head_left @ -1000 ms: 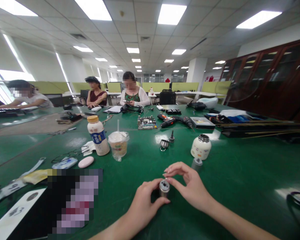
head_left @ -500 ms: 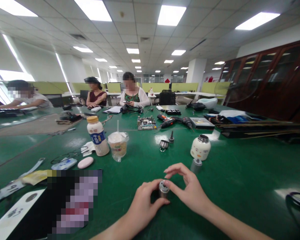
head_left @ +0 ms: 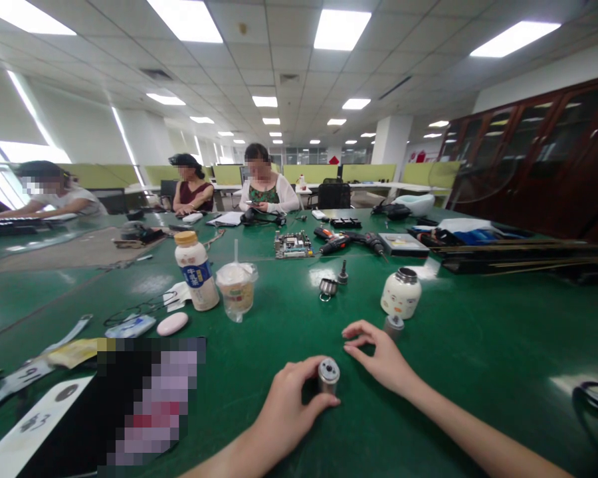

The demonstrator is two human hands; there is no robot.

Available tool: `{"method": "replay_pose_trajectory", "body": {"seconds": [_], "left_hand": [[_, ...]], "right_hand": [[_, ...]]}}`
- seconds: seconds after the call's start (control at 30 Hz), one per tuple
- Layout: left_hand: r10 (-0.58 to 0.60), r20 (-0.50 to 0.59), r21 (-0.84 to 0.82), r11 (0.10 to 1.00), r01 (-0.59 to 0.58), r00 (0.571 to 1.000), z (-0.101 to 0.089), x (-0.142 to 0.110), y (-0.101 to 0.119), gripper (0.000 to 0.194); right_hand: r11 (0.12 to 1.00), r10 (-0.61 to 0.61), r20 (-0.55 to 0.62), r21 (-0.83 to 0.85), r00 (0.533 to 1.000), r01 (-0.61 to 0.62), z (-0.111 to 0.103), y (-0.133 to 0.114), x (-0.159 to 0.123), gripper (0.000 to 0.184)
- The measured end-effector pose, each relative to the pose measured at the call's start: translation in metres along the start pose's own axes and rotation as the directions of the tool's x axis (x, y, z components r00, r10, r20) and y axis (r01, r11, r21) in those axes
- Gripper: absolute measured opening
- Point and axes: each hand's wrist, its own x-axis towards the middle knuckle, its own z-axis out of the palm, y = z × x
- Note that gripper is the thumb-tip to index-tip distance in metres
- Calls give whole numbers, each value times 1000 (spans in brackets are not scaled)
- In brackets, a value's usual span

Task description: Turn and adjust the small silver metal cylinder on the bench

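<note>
My left hand is closed around a small metal cylinder that stands upright on the green table. Its round top shows small holes and a dark centre. Up and to the right of it, apart from the cylinder, my right hand has its fingers bent with a gap to the thumb, and nothing shows between them. Just behind the right hand is a second grey metal cylinder, partly covered by the hand. Farther back are a silver metal part with a ring and a dark stepped part.
A cream insulated bottle stands at right. On the left are a milk tea bottle, a wrapped cup and a pink oval case. A circuit board and power drills lie behind. Several people sit across the table.
My right hand has drawn away from the top of the cylinder, up and to the right, uncovering its top. The left hand keeps its hold in about the same place.
</note>
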Motion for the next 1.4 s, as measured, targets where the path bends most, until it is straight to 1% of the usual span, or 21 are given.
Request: {"method": "replay_pose_trajectory", "body": {"seconds": [0.03, 0.1, 0.17, 0.23, 0.33, 0.43, 0.5, 0.73, 0.8, 0.9, 0.93, 1.0, 1.07, 1.13, 1.17, 1.23, 1.33, 1.37, 1.4], "left_hand": [[0, 0, 0, 1000, 0, 1000, 0, 0, 0, 44], [5, 3, 4, 1000, -5, 1000, 0, 0, 0, 43], [11, 3, 11, 1000, -11, 1000, 0, 0, -1, 43], [20, 5, 14, 1000, -20, 1000, 0, 0, -1, 44], [40, 10, 4, 999, -40, 999, 1, 0, -1, 45], [55, 3, -12, 998, -55, 998, 1, 0, -1, 42], [58, 1, -18, 998, -58, 998, 1, 0, -1, 39], [54, -1, -19, 998, -54, 999, 2, 0, -1, 40], [50, -5, -17, 999, -50, 999, 1, 0, -1, 42], [45, -1, -20, 999, -45, 999, 1, 1, -1, 44], [45, -1, -21, 999, -45, 999, 1, 1, 0, 44], [44, -1, -24, 999, -44, 999, 1, 1, 0, 43], [44, 2, -27, 999, -44, 999, 2, 1, -1, 42], [47, 9, -27, 999, -46, 999, 2, 1, -1, 42], [47, 11, -24, 999, -47, 999, 2, 1, -2, 43], [45, 16, -14, 999, -44, 999, 2, 1, -2, 43], [30, 17, 0, 1000, -31, 999, 1, 1, -2, 44], [22, 15, 5, 1000, -22, 1000, 1, 1, -2, 44], [14, 15, 8, 1000, -14, 1000, 1, 1, -2, 44]], "right_hand": [[1000, 14, 23, -4, 1000, -14, 0, 3, 0, 13], [1000, 12, 5, 22, 1000, -12, 2, 1, -2, 14], [996, -20, -56, 85, 998, 24, 5, -9, -4, 16], [984, -69, -84, 157, 994, 82, 9, -23, -8, 17], [968, -132, -32, 213, 991, 136, 16, -43, -16, 15], [976, -140, 52, 177, 989, 129, 21, -54, -23, 10], [981, -142, 81, 145, 987, 129, 23, -56, -25, 10], [986, -138, 76, 108, 988, 129, 22, -55, -24, 10], [987, -133, 39, 100, 990, 128, 21, -54, -23, 9], [983, -146, -55, 108, 988, 151, 19, -54, -22, 12], [981, -152, -65, 110, 986, 159, 18, -55, -22, 14], [981, -158, -31, 109, 987, 160, 19, -55, -23, 20], [984, -145, 40, 108, 989, 140, 21, -56, -26, 24], [986, -132, 72, 112, 989, 124, 24, -56, -28, 22], [984, -135, 61, 122, 989, 127, 25, -55, -28, 18], [978, -143, -17, 151, 990, 144, 24, -52, -26, 11], [978, -122, -147, 150, 982, 144, 17, -38, -16, 11], [986, -104, -149, 114, 983, 121, 13, -31, -12, 11], [993, -77, -127, 75, 989, 86, 9, -23, -9, 11]]}}
